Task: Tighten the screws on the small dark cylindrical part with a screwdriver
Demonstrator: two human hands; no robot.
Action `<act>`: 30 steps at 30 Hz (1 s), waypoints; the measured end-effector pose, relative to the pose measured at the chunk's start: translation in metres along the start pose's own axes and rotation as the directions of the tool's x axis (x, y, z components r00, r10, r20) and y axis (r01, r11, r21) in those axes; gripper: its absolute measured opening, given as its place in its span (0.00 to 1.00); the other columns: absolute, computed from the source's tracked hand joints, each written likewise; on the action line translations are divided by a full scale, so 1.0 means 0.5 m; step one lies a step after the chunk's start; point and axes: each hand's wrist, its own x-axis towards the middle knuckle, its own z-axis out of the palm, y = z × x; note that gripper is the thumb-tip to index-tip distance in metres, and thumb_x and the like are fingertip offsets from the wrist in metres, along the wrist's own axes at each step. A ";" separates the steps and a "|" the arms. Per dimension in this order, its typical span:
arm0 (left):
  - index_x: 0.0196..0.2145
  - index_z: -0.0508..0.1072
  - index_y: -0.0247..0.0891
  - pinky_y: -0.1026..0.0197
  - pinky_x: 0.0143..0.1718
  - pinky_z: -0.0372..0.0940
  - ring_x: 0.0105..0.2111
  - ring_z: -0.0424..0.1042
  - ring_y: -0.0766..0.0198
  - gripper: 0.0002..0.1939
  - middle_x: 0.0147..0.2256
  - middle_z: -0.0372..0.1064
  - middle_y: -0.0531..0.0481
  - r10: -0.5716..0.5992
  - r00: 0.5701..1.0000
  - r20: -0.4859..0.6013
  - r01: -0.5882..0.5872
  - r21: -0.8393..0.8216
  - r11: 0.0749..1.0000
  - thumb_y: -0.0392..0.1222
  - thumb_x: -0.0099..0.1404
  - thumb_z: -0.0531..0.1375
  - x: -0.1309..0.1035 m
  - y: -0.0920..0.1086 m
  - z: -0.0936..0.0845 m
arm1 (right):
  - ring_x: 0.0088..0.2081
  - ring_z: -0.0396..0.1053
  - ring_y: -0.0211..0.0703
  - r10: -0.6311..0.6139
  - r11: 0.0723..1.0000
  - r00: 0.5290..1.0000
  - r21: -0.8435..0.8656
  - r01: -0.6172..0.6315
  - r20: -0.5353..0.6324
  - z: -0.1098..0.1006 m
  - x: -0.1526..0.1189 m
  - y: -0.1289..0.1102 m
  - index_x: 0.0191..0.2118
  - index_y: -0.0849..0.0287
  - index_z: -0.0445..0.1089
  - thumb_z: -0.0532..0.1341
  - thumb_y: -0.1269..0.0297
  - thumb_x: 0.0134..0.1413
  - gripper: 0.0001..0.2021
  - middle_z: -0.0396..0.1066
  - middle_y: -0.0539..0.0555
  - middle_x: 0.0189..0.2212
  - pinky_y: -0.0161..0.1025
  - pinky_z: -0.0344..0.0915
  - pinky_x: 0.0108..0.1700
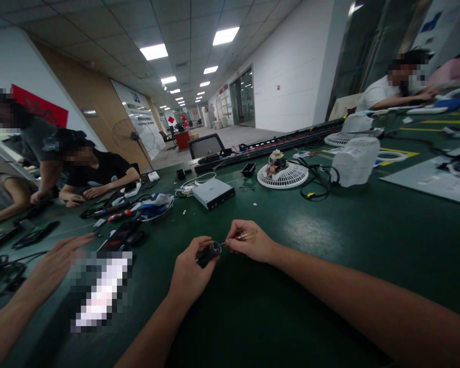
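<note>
My left hand is closed around a small black cylindrical part, whose round end faces right and shows lighter detail inside. Its exact kind is too small to make out. In my right hand is a thin screwdriver with a clear amber handle. The screwdriver's slim shaft points left at the round end of the black part; whether the tip touches it I cannot tell. Both hands are above the dark green table.
Ahead lie a silver disc drive, a small black tray, a white fan grille with exposed motor and a white housing. At left, another person's hand reaches in beside a pixelated bright phone-like object. Several people sit around.
</note>
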 end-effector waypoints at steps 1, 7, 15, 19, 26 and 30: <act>0.48 0.68 0.44 0.55 0.47 0.72 0.43 0.77 0.59 0.22 0.42 0.77 0.52 -0.003 1.000 0.001 0.003 0.002 1.000 0.36 0.57 0.67 0.000 -0.001 0.000 | 0.22 0.67 0.34 -0.005 1.000 1.000 -0.017 0.005 0.001 -0.002 0.000 0.003 0.28 0.61 0.67 0.66 0.69 0.45 0.07 0.70 0.48 0.21 0.31 0.61 0.24; 0.48 0.70 0.44 0.54 0.47 0.71 0.43 0.76 0.59 0.20 0.42 0.76 0.52 0.016 1.000 0.024 -0.017 0.051 0.999 0.36 0.57 0.66 -0.001 -0.001 0.001 | 0.23 0.69 0.35 0.044 0.992 0.993 0.111 -0.056 0.109 -0.011 0.002 0.001 0.24 0.62 0.66 0.70 0.66 0.41 0.11 0.73 0.50 0.22 0.33 0.65 0.26; 0.46 0.73 0.44 0.53 0.45 0.70 0.42 0.76 0.58 0.17 0.41 0.77 0.51 0.041 0.996 0.073 -0.049 0.108 0.993 0.38 0.59 0.65 0.000 -0.007 -0.001 | 0.22 0.69 0.36 0.040 0.993 0.999 0.115 -0.041 0.013 0.002 0.005 -0.011 0.26 0.61 0.67 0.71 0.61 0.42 0.13 0.71 0.48 0.19 0.33 0.64 0.25; 0.45 0.74 0.44 0.54 0.44 0.70 0.41 0.76 0.57 0.16 0.41 0.77 0.51 0.050 0.997 0.060 -0.056 0.114 0.992 0.37 0.57 0.65 0.002 -0.008 -0.002 | 0.22 0.68 0.35 0.039 0.997 0.999 0.063 -0.039 0.004 0.003 0.004 -0.010 0.27 0.61 0.67 0.69 0.62 0.43 0.11 0.71 0.48 0.19 0.33 0.63 0.24; 0.45 0.74 0.44 0.54 0.44 0.70 0.41 0.76 0.58 0.16 0.40 0.77 0.51 0.062 0.997 0.053 -0.068 0.117 0.991 0.36 0.58 0.65 0.000 -0.008 -0.005 | 0.21 0.67 0.36 -0.002 0.998 0.999 -0.061 -0.001 -0.050 0.001 0.006 -0.014 0.30 0.61 0.69 0.68 0.61 0.47 0.10 0.70 0.48 0.19 0.33 0.62 0.23; 0.46 0.74 0.44 0.53 0.43 0.71 0.41 0.76 0.57 0.16 0.40 0.77 0.51 0.067 0.996 0.056 -0.073 0.124 0.990 0.37 0.58 0.65 0.000 -0.011 -0.005 | 0.21 0.67 0.35 -0.009 0.990 0.994 -0.139 -0.006 -0.106 -0.003 0.009 -0.014 0.29 0.62 0.70 0.69 0.59 0.46 0.11 0.70 0.48 0.20 0.32 0.61 0.23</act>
